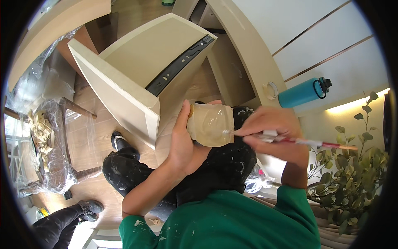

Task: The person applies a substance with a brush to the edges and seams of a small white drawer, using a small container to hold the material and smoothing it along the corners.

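Green sleeves (224,224) spattered with pale paint fill the lower edge, and both forearms rise from them. By the left hand (184,141) a soft, translucent pouch (210,124) of pale cream-coloured liquid is held upright, the fingers wrapped behind it and the thumb lying over its upper edge, so the grip is closed on the pouch. By the right hand (271,133) a thin brush (306,142) with a red-and-white handle is pinched between the closed fingertips, its white tip touching the pouch's front face just beyond the fingers. Past the left fingers a cream-coloured drawer unit (137,70) with a black slide rail is seen standing on a wooden floor. Beyond the right fingers a blue bottle (302,93) is laid on a white surface, and leafy green branches (352,174) are seen outward of the right wrist. Dark, paint-flecked trousers (224,166) are seen beneath both hands
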`<control>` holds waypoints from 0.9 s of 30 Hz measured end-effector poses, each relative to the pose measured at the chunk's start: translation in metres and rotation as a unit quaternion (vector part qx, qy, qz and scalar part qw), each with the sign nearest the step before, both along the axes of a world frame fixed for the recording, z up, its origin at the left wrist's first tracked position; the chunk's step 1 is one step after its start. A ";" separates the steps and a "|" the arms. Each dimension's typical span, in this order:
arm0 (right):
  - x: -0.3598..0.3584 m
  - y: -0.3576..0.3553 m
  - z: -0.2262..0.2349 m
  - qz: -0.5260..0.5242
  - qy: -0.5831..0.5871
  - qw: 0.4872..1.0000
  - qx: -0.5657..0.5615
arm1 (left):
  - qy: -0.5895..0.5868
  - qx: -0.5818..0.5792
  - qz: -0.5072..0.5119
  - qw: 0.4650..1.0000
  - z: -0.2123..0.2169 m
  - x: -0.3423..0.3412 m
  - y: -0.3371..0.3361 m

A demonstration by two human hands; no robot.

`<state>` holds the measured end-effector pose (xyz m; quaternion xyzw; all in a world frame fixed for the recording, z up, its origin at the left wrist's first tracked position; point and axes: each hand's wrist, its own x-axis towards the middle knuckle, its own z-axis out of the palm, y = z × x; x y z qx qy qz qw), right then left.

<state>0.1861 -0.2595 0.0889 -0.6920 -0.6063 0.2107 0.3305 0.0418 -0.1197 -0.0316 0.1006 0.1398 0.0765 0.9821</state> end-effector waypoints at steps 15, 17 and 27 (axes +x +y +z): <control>0.042 -0.034 0.007 0.003 0.091 0.996 -0.007 | 0.021 0.024 -0.050 0.998 0.005 0.000 -0.001; 0.044 -0.035 0.008 0.010 0.080 0.997 -0.010 | 0.025 0.025 -0.049 0.998 0.005 0.001 -0.001; 0.046 -0.043 0.019 0.014 0.044 0.998 -0.037 | 0.022 0.020 -0.047 0.998 0.004 0.000 -0.002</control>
